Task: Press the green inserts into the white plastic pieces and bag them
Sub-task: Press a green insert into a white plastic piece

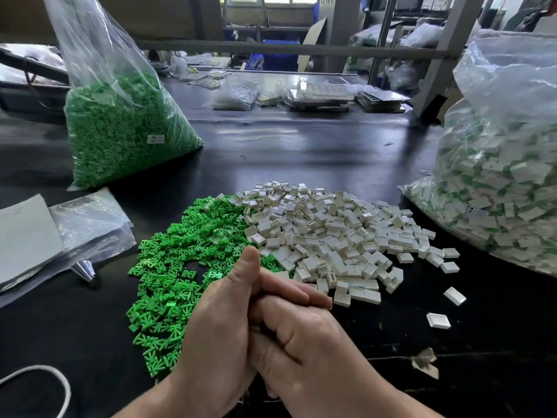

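Observation:
My left hand (217, 333) and my right hand (304, 351) are pressed together palm to palm low in the middle of the view. The left thumb points up, and the left fingers lie nearly straight across the right hand. Anything between the palms is hidden, and so are the right fingertips. Just beyond the hands lie a heap of loose green inserts (177, 257) on the left and a heap of white plastic pieces (328, 236) on the right, touching each other. At the right stands a big clear bag (506, 188) full of white pieces with green showing in them.
A clear bag of green inserts (120, 128) stands at the back left. Flat empty plastic bags (87, 224) and a grey sheet (24, 236) lie at the left. A few stray white pieces (438, 320) sit on the black table (301, 152). A white cord (45, 375) curls at the lower left.

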Demonstrator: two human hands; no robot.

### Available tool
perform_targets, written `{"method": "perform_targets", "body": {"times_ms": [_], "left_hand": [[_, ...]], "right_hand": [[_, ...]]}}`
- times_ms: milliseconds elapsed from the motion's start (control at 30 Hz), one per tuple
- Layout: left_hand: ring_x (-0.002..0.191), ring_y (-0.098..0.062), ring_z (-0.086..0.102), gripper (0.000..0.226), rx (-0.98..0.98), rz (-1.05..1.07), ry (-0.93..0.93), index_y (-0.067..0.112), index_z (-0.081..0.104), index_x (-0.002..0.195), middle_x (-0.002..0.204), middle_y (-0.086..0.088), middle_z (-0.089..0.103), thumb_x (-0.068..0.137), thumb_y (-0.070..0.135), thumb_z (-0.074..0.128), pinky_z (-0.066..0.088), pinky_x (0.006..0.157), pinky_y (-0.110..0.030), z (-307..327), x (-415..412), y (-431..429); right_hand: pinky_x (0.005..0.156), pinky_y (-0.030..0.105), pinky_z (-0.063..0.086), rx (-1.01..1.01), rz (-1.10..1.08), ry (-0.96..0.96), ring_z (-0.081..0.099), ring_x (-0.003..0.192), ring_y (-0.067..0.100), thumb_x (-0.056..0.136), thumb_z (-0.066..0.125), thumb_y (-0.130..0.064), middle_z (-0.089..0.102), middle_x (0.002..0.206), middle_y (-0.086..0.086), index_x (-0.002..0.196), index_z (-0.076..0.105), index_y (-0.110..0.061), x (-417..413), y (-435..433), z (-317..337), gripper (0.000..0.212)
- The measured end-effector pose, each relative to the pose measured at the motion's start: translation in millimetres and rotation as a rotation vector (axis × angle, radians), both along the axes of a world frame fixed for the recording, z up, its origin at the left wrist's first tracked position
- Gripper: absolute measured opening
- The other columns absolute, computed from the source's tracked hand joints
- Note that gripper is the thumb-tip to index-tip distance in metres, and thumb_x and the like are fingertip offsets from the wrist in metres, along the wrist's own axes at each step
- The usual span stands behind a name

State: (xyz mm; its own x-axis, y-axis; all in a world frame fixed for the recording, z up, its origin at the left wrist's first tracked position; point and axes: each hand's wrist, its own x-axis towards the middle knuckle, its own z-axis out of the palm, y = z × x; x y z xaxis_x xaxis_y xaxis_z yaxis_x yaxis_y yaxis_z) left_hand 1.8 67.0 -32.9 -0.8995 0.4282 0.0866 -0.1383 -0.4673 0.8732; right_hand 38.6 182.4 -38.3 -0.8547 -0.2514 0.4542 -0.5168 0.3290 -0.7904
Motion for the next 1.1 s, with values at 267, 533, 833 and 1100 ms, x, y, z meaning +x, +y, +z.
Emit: {"method": "perform_targets", "body": {"times_ms": [267, 533, 833, 1100], "left_hand": [[0.091, -0.049, 0.067, 0.071, -0.075, -0.034, -0.032, -0.005, 0.071, 0.080, 0.096, -0.035, 0.067, 0.090, 0.059, 0.043, 0.059, 0.076, -0.050, 3, -2, -1], [0.091, -0.034, 0.070, 0.029, -0.356, 0.284, 0.210, 0.020, 0.074, 0.095, 0.092, -0.013, 0.073, 0.088, 0.044, 0.059, 0.058, 0.070, -0.036, 11, -34, -32], [0.082, 0.007, 0.064, 0.020, -0.875, 0.332, 0.733, 0.040, 0.069, 0.094, 0.092, 0.026, 0.067, 0.075, 0.043, 0.064, 0.043, 0.065, -0.001, 8, -12, -18], [0.080, 0.003, 0.066, 0.019, -0.883, 0.320, 0.877, 0.027, 0.073, 0.095, 0.085, 0.020, 0.069, 0.077, 0.021, 0.073, 0.044, 0.069, -0.003, 8, -14, -21]], "right_hand": [[0.053, 0.009, 0.041, -0.067, 0.067, -0.152, 0.057, 0.055, -0.003, 0.097, 0.061, -0.005, 0.055, 0.063, -0.025, 0.089, 0.067, -0.008, -3, 3, 2, 0.011], [0.040, 0.024, 0.049, -0.916, 0.152, -0.581, 0.059, 0.050, 0.016, 0.084, 0.065, -0.008, 0.062, 0.072, 0.010, 0.078, 0.064, -0.013, -30, 57, 14, 0.007], [0.036, 0.022, 0.046, -0.705, 0.229, -0.720, 0.058, 0.043, 0.014, 0.091, 0.063, -0.011, 0.062, 0.068, 0.010, 0.088, 0.066, -0.003, -28, 47, 5, 0.010], [0.033, 0.019, 0.042, -0.658, 0.220, -0.779, 0.054, 0.039, 0.013, 0.087, 0.063, -0.012, 0.058, 0.064, 0.010, 0.075, 0.068, -0.011, -27, 47, 9, 0.013]]}}
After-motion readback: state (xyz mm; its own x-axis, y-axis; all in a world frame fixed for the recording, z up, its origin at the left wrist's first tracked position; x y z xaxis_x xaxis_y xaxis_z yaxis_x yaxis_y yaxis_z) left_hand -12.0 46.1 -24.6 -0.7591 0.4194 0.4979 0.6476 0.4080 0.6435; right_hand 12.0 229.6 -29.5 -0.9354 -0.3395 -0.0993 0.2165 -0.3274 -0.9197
